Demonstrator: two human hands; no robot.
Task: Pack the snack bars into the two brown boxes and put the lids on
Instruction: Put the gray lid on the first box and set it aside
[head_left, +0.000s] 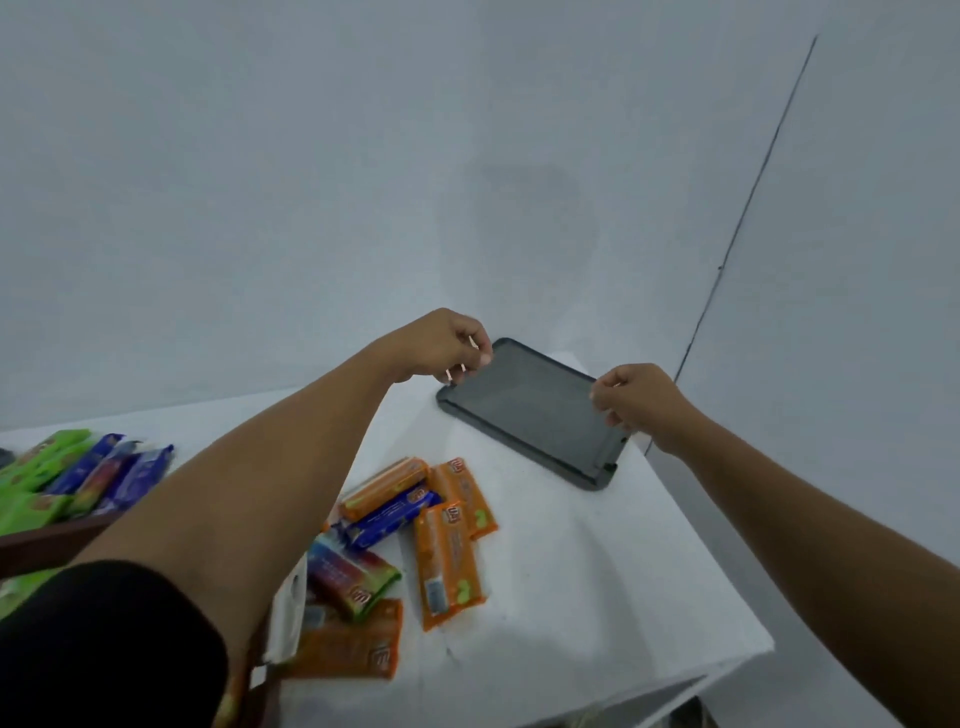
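Nearest the camera, a black sleeve (104, 649) covers the left upper arm, well short of the lid (530, 410) and to its left. Just beyond the sleeve a white plastic piece (288, 613) shows beside the arm; I cannot tell what it is.

Between that piece and the lid lie the loose bars (447, 561), orange, blue and multicoloured. They are heaped on the white table (571, 597) and none is boxed. Far left of the lid a brown box (47, 543) holds packed bars (78, 478), green and blue. A second box is not plainly in view, though a brown edge shows under the left arm.

The lid, dark grey and flat, sits at the table's far right corner. The left hand (441, 345) pinches its left edge with curled fingers. The right hand (636, 397) grasps its right edge the same way. I cannot tell whether the lid rests on the table or is just lifted. Behind the lid is a plain pale wall (467, 156).

The step in hand looks like fetching a lid, with the packing only partly done. The next move would likely be to carry the lid level, back toward the camera and left to the box. It must clear the loose bars on the way and line up with the box rim before it is pressed down.
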